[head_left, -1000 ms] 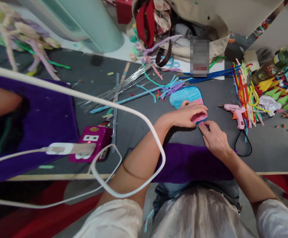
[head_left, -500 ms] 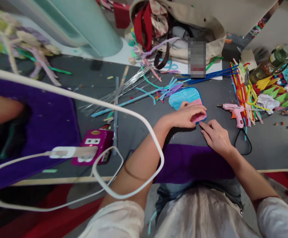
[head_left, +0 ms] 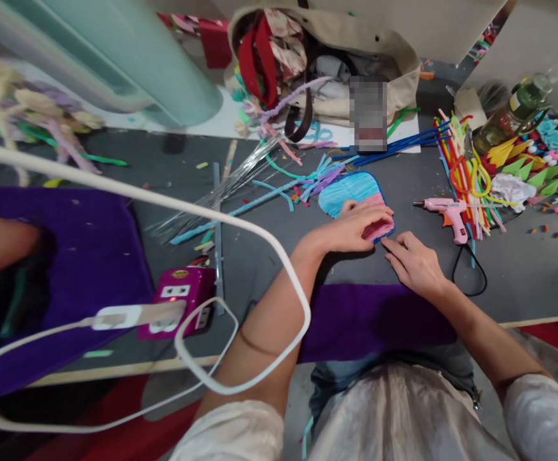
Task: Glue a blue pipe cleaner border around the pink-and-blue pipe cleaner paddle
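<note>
A flat piece [head_left: 349,192] with blue and pink parts and a dark blue rim lies on the grey table. My left hand [head_left: 358,225] rests over its pink part, fingers curved down onto it. At its lower right corner, my right hand [head_left: 411,259] has thumb and forefinger close together at the rim; whether they pinch it is too small to tell. A pink glue gun [head_left: 452,214] lies to the right of my hands.
Pipe cleaners [head_left: 456,153], a glass bottle [head_left: 512,118] and coloured petals are at the right. A beige bag [head_left: 404,64] stands behind. On the left are a magenta power box [head_left: 176,291], a looping white cable [head_left: 240,221], purple cloth [head_left: 91,250] and another person's arm [head_left: 5,237].
The view has shifted slightly, so the table's things appear a little further left. Both hands keep nearly the same pose at the piece.
</note>
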{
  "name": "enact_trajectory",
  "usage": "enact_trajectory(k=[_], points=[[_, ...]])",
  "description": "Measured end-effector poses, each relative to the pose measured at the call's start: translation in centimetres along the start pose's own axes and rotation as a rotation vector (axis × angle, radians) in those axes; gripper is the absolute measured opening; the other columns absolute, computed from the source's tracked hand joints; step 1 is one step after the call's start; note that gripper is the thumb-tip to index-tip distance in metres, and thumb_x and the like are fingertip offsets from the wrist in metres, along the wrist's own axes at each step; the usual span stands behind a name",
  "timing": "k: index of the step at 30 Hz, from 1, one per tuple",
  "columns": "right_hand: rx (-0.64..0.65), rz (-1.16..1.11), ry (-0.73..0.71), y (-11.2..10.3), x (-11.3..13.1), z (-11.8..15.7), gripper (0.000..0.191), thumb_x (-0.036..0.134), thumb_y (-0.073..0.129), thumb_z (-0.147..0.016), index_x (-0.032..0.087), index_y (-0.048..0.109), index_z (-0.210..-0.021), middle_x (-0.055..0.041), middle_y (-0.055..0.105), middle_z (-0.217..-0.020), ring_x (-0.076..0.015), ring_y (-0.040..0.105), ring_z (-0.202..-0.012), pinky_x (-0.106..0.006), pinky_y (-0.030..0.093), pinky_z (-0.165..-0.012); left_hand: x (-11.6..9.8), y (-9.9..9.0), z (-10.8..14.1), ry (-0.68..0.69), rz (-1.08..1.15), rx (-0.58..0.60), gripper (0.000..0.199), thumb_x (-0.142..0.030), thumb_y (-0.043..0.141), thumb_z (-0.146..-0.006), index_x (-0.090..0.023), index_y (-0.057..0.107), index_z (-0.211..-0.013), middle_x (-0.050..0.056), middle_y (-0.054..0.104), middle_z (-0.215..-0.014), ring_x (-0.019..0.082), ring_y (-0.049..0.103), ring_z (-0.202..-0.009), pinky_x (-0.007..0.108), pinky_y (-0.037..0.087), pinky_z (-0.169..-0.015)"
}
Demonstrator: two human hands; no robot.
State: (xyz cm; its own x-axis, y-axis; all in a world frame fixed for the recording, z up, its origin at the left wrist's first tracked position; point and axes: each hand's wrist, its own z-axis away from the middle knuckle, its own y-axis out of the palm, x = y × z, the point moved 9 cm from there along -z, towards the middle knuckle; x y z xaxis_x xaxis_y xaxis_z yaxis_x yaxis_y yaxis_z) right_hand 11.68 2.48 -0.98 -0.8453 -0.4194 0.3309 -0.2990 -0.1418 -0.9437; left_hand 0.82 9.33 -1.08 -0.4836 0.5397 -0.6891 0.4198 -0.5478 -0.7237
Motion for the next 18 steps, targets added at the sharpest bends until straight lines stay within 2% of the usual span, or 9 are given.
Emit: enact_trajectory(k=[4, 10, 18], points=[[-0.046, -0.053, 0.011, -0.41, -0.44, 0.12, 0.036, 0.028, 0.047, -0.105, 0.025, 0.067, -0.135, -0.0095, 0.066, -0.109, -0.0185, 0.064, -0.091, -0.025, 0.051, -0.068, -0.04, -0.04, 0.03, 0.0, 0.007, -0.007, 0.062, -0.016, 0.059, -0.072, -0.024, 0.059, -0.134, 0.012, 0.056, -0.155, 0.034, 0.049, -0.144, 0.054, 0.027, -0.116], [0.019, -0.029, 0.028, -0.05, -0.31, -0.22, 0.038, 0.028, 0.049, -0.104, 0.023, 0.064, -0.138, -0.0108, 0.065, -0.111, -0.0203, 0.064, -0.093, -0.026, 0.05, -0.066, -0.18, -0.11, 0.02, 0.002, 0.011, -0.007, 0.062, -0.016, 0.061, -0.072, -0.025, 0.059, -0.134, 0.011, 0.056, -0.155, 0.034, 0.049, -0.144, 0.055, 0.027, -0.116], [0.019, -0.044, 0.012, -0.15, -0.2, -0.26, 0.036, 0.027, 0.051, -0.103, 0.021, 0.064, -0.137, -0.0107, 0.064, -0.112, -0.0209, 0.065, -0.097, -0.028, 0.053, -0.072, -0.1, -0.04, 0.02, 0.0, -0.007, -0.013, 0.061, -0.015, 0.06, -0.072, -0.024, 0.059, -0.132, 0.013, 0.053, -0.157, 0.034, 0.047, -0.145, 0.054, 0.028, -0.114]])
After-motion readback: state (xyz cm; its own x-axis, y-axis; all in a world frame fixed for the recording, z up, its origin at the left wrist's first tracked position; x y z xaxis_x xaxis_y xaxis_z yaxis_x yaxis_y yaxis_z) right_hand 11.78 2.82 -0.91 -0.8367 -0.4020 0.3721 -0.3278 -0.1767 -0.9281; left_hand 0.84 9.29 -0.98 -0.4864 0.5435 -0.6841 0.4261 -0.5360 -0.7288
